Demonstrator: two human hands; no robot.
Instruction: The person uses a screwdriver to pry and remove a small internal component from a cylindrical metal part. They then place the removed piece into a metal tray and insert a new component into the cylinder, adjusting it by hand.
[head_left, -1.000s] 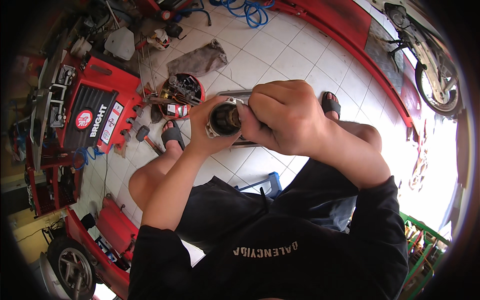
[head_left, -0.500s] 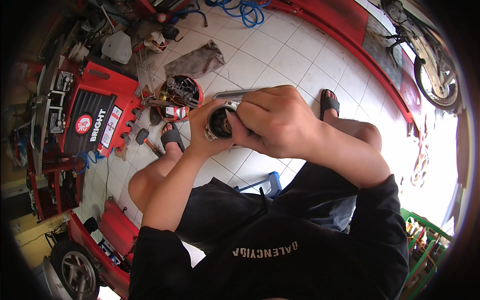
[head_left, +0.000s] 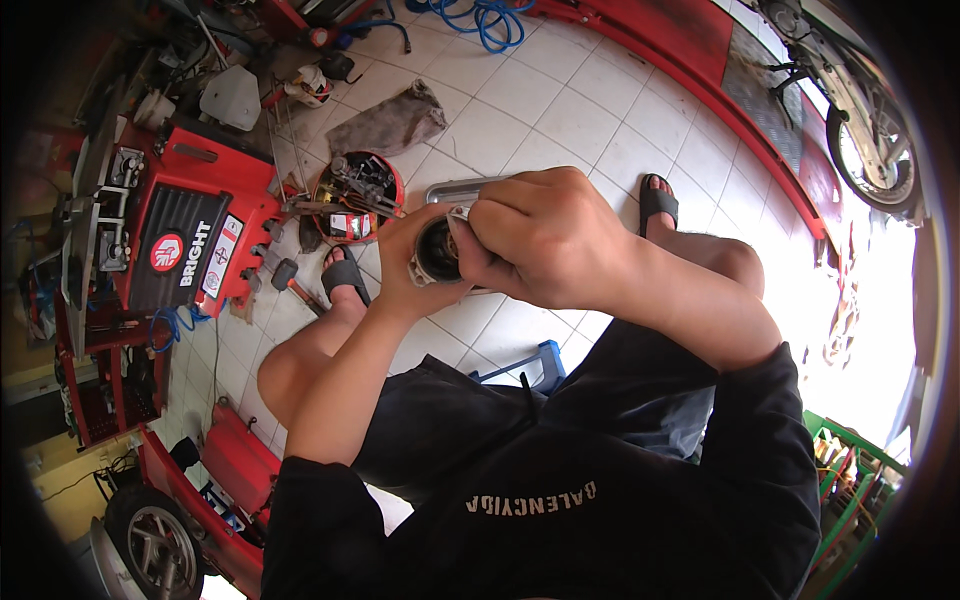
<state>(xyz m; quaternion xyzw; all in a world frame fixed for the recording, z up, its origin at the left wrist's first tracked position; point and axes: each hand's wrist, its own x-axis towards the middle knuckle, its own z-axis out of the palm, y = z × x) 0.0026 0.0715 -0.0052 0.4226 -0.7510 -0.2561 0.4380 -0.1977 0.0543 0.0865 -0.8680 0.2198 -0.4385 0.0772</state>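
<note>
In front of me, my left hand (head_left: 400,255) is wrapped round a metal engine part shaped like a short cylinder (head_left: 436,252). Its silver rim and dark round bore face up toward me. My right hand (head_left: 550,240) is closed at the right side of that rim, with thumb and bent fingers pressed together at the bore's edge. Whatever the right fingers pinch is hidden behind the knuckles. Something brownish shows deep in the bore, too small to make out. Under the hands, a silver metal tray (head_left: 450,193) lies on the floor, mostly covered from view.
Left of the tray stands a red round basin (head_left: 393,180) of metal parts, with a grey rag (head_left: 390,122) beyond it. A hammer (head_left: 288,278) lies near my left foot, beside a red machine (head_left: 215,225). A blue frame (head_left: 549,367) sits between my legs. Red lift rails (head_left: 690,85) run along the far right.
My right hand has shifted slightly left and covers more of the bore. The left hand still holds the metal part in nearly the same place.
</note>
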